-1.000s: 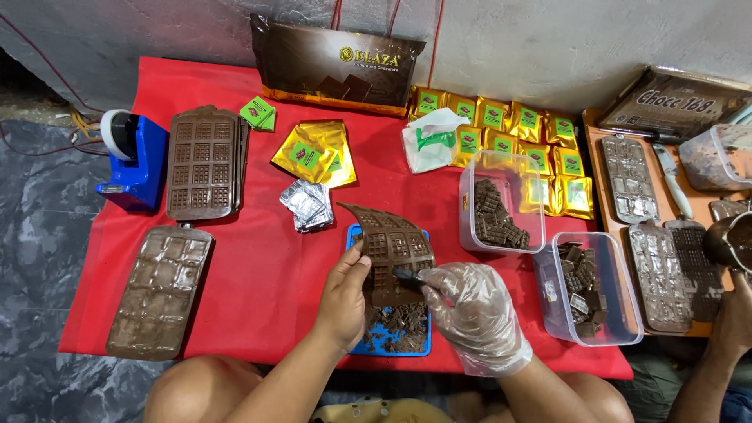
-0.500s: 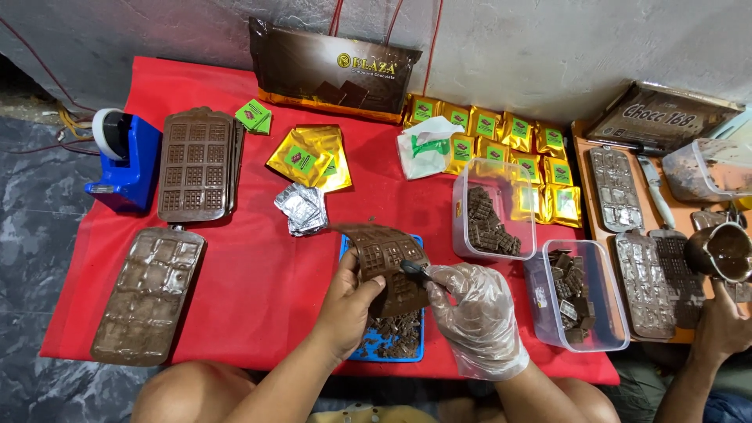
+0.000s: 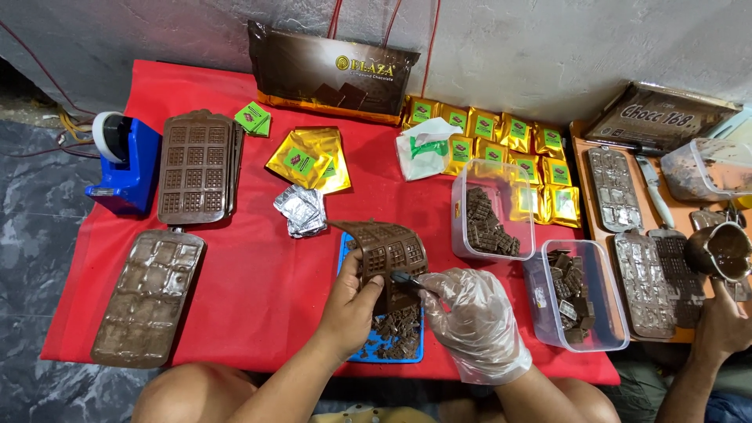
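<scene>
Head view: over the red worktop [image 3: 258, 274]
My left hand [image 3: 352, 301]: grips the brown chocolate mould [image 3: 384, 251]
My gloved right hand [image 3: 470, 321]: pinches a small tool [image 3: 405, 277]

— How many brown silicone chocolate moulds [image 3: 198, 166] lie on the red cloth at the left of the frame?

— Two there, a third flexed over the blue tray [image 3: 351, 249] at lower centre.

— And clear plastic tubs of chocolate pieces [image 3: 492, 210]?

— Two, right of centre, with one more tub at the far right edge. One blue tape dispenser [image 3: 124, 163], upper left.
</scene>
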